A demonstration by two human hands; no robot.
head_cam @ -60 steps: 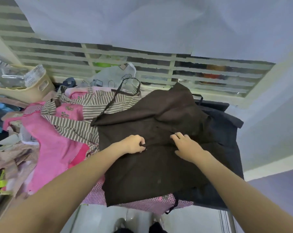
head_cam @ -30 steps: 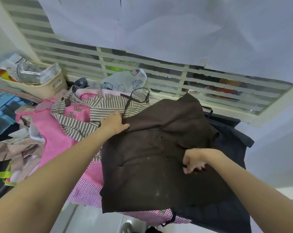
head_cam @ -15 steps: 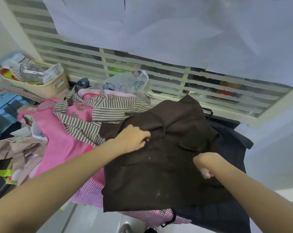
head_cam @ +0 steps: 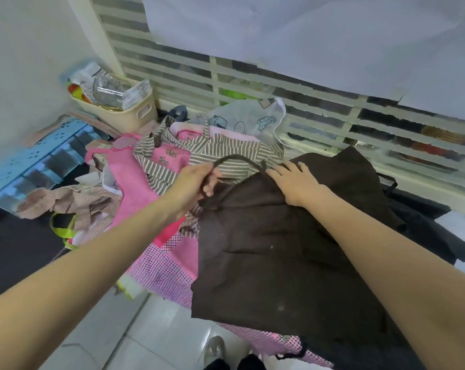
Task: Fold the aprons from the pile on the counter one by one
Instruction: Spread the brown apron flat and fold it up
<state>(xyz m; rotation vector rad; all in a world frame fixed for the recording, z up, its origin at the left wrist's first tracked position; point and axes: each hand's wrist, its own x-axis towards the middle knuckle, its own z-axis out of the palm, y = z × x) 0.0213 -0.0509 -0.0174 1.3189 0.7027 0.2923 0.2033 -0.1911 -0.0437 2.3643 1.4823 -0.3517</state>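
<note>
At the far left a pale blue perforated plastic crate [head_cam: 36, 158] sits against the wall, and behind it a cream plastic basket [head_cam: 135, 113] holds clear packaging. Next to these lies the pile of aprons [head_cam: 151, 182]: a crumpled beige dotted one, a bright pink one, a brown-and-white striped one with pink embroidered panels, a white one printed with little cars at the back, and a pink checked one hanging over the counter's front edge.

The left hand [head_cam: 196, 180] hovers over the striped fabric with its fingers curled round the thin dark neck strap [head_cam: 236, 158] of the brown apron, which arcs up from the grip and runs to the apron's top edge. The right hand [head_cam: 295, 180] lies flat, fingers straight and spread, pressing on the upper left corner of the dark brown cloth apron [head_cam: 279, 252].

That apron is spread on top of the pile towards the right, matte and plain, creased in broad folds, flecked with a few small pale specks, its lower edge drooping over the counter front. Beneath its right side lies a black cloth garment [head_cam: 426, 231] with a thin tie.
</note>
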